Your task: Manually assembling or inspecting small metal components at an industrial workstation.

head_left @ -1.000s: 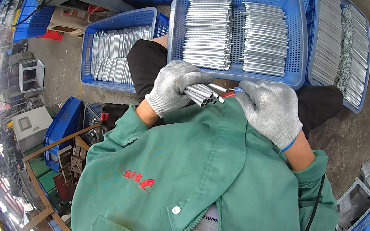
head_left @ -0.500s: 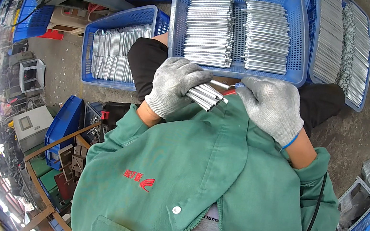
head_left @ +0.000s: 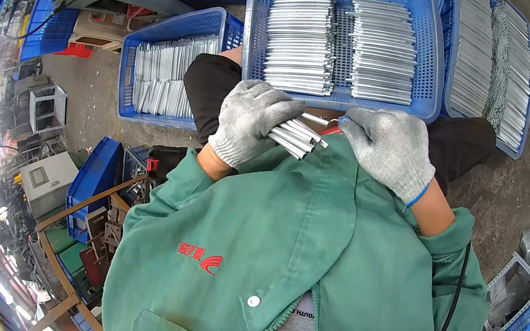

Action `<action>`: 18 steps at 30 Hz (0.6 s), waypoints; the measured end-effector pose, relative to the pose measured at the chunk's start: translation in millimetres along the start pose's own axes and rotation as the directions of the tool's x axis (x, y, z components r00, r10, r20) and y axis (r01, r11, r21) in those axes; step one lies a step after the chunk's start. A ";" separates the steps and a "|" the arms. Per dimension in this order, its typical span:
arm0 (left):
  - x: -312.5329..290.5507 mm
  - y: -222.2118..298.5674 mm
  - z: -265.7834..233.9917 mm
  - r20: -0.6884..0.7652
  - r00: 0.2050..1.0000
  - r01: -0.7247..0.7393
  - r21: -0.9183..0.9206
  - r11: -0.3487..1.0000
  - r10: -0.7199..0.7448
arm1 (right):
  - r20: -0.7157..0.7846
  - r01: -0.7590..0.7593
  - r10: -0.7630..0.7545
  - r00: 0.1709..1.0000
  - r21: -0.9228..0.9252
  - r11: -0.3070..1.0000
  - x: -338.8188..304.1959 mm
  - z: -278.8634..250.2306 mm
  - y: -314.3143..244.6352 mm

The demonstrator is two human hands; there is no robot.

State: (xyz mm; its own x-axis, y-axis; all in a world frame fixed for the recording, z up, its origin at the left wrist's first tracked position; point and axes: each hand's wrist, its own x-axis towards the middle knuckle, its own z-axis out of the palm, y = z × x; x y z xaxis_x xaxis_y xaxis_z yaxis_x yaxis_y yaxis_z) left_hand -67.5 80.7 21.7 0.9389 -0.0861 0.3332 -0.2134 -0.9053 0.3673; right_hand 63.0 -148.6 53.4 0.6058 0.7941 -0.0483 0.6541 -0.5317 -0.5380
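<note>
Tube bundle (head_left: 295, 140) swung slightly rightward | left hand (head_left: 250, 120) grasping bundle plus single tube (head_left: 315, 119) | right hand (head_left: 389, 149) pinching blue piece (head_left: 343, 119) | advise: keep both aligned, steady

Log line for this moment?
left hand: grips metal tubes | right hand: pinches small blue item, mostly hidden | central blue crate: holds two tube stacks

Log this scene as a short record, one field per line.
Left hand: gloved, gripping a bundle of metal tubes
Single tube: juts from the left hand toward the right
Right hand: gloved, pinching a small blue item, mostly hidden
Centre crate: blue, two side-by-side stacks of tubes
Jacket: green
</note>
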 end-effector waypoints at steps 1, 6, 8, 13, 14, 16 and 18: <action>-0.5 -0.9 0.6 0.006 1.000 -0.002 0.000 1.000 0.002 | 0.013 -0.020 0.020 1.000 -0.011 1.000 0.9 0.0 0.1; -4.4 -3.5 9.6 -0.023 1.000 0.005 -0.010 1.000 -0.005 | 0.096 -0.005 -0.001 0.995 0.061 0.998 -6.6 9.4 5.2; -4.6 -6.6 10.5 -0.014 1.000 0.012 -0.013 1.000 -0.012 | 0.073 -0.016 0.009 0.997 0.103 0.995 -4.1 10.4 6.5; -5.3 -25.7 18.9 0.046 0.995 0.088 0.036 0.995 -0.090 | -0.001 -0.063 0.064 0.998 0.178 0.982 6.7 16.2 11.9; -5.3 -34.7 25.9 0.085 0.986 0.139 0.081 0.987 -0.146 | -0.005 -0.101 0.102 0.995 0.125 0.987 7.6 19.0 14.5; -4.8 -52.7 40.6 0.156 0.952 0.234 0.175 0.956 -0.262 | -0.025 -0.179 0.179 0.984 0.024 0.984 8.0 25.6 20.0; -2.6 -69.9 59.2 0.170 0.941 0.252 0.217 0.943 -0.291 | -0.052 -0.143 0.143 0.988 0.008 0.990 3.8 33.0 25.3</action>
State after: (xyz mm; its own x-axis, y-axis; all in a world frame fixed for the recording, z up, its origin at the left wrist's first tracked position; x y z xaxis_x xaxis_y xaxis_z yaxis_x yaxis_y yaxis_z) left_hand -39.0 119.6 -56.2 0.9920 0.1114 0.0589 0.0941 -0.9657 0.2420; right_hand 66.9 -149.3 11.9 0.7161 0.6933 -0.0809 0.5569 -0.6374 -0.5326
